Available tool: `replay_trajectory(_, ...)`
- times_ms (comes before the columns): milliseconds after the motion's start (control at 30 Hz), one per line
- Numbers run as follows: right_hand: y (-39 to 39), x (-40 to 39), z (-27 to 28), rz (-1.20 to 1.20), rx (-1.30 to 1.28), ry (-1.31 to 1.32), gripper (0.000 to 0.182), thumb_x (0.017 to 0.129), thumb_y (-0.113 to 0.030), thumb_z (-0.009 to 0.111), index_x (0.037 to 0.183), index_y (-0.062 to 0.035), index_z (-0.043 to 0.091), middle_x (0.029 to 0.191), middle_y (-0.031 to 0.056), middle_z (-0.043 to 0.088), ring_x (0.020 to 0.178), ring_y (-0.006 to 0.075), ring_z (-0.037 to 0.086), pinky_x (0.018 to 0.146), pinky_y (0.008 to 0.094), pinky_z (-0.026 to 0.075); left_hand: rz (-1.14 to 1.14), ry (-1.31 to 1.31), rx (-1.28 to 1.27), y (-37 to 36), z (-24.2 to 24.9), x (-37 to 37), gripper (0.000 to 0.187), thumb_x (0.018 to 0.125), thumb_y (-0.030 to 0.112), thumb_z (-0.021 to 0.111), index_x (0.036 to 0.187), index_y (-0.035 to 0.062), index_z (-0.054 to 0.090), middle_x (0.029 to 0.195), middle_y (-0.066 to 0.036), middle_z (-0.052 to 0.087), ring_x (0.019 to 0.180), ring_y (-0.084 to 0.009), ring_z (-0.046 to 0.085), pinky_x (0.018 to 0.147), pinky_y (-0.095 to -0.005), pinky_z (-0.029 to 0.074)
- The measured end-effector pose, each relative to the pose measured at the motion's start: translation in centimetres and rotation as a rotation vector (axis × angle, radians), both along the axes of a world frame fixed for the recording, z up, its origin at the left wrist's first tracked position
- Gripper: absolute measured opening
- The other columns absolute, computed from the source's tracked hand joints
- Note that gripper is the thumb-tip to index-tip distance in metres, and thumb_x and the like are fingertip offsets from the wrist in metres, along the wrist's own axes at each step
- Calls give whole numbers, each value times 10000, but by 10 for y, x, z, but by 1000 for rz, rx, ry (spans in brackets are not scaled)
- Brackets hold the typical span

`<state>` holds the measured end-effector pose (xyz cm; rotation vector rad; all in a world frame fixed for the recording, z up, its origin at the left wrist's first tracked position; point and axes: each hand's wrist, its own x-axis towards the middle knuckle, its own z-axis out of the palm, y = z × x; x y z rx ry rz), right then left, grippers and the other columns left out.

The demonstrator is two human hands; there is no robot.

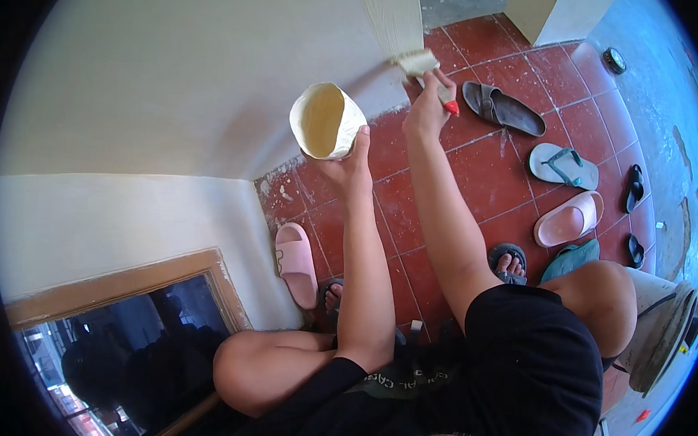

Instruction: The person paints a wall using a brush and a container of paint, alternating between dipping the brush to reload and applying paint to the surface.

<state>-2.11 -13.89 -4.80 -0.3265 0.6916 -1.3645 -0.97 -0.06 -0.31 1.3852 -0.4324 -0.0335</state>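
The pale wall (176, 78) rises ahead of both hands, with the red tiled floor (479, 181) beneath them. Well behind the left hand (351, 160), a wooden frame (120, 287) surrounds dark glass. Far behind the right hand (430, 105), partly hidden by the knee, is what appears to be a bucket (652, 332). The brown sandal (513, 112) lies just right of the right hand; beyond it are a teal-strapped flip-flop (552, 164) and a pink slide (571, 220). The left hand's fingers are closed around a cream-coated container (345, 128), its mouth tilted toward the view. The right hand is clamped on the paintbrush (420, 63), bristles at the wall's edge, red handle tip pointing back.
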Motion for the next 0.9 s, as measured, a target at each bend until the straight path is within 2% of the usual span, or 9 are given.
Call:
replay_trajectory(167,9,-20,21,9,-160,-137,293,896,-77,574,1137,-46,409,1049,144,556,886,247,639,718,349,570,17,12,9,3,-9,12,738,728,24,755,1324,-9,323,1248,-137,496,1121,-212,542,949,-347,471)
replay_trajectory(267,11,-5,-18,-1,-196,74,261,904,-86,563,1119,-24,428,1042,140,569,870,225,641,706,340,569,40,15,-21,1,-9,12,738,728,24,754,1325,-11,321,1254,-137,493,1122,-214,539,961,-350,461)
replay_trajectory(367,1,-2,-114,2,-166,297,226,900,-87,565,1087,-15,458,1007,143,588,815,211,646,670,322,567,-6,-33,-60,-2,-10,11,744,727,27,756,1327,-13,318,1259,-138,488,1128,-217,533,966,-351,455)
replay_trajectory(467,14,-18,-128,26,-8,284,207,891,-84,576,1061,-14,481,951,137,607,763,200,647,637,307,563,-26,-84,-13,0,-10,10,755,728,32,758,1333,-16,308,1274,-140,474,1135,-221,525,975,-356,449)
replay_trajectory(633,8,-15,-140,4,42,299,213,876,-68,581,1062,-12,492,900,125,617,743,180,634,618,290,554,-36,-9,-38,1,-5,3,752,733,23,748,1336,-16,300,1289,-143,460,1146,-224,519,982,-362,442)
replay_trajectory(700,-3,4,-152,-7,-57,576,227,860,-55,589,1065,-8,505,898,119,615,750,174,627,622,289,552,-45,13,-73,1,-4,1,746,734,20,745,1335,-17,304,1290,-144,460,1150,-224,517,982,-361,441)
replay_trajectory(767,-12,15,-124,17,-39,571,246,840,-43,596,1069,-4,515,902,114,613,762,173,624,634,293,551,-9,-32,-23,2,-6,4,728,737,18,743,1328,-16,320,1271,-142,483,1138,-221,529,972,-359,451)
replay_trajectory(833,-15,11,-86,-51,195,197,208,828,-43,582,1027,-13,532,895,107,602,749,143,599,613,267,502,-12,-33,-10,2,-6,4,722,736,19,745,1324,-17,328,1263,-139,492,1128,-220,537,969,-359,455)
replay_trajectory(900,-7,-3,-84,-30,159,164,229,823,-45,578,1043,-18,521,921,113,593,758,153,602,631,275,503,-22,-35,3,1,-8,6,716,735,20,747,1320,-18,336,1255,-137,502,1117,-218,545,966,-359,460)
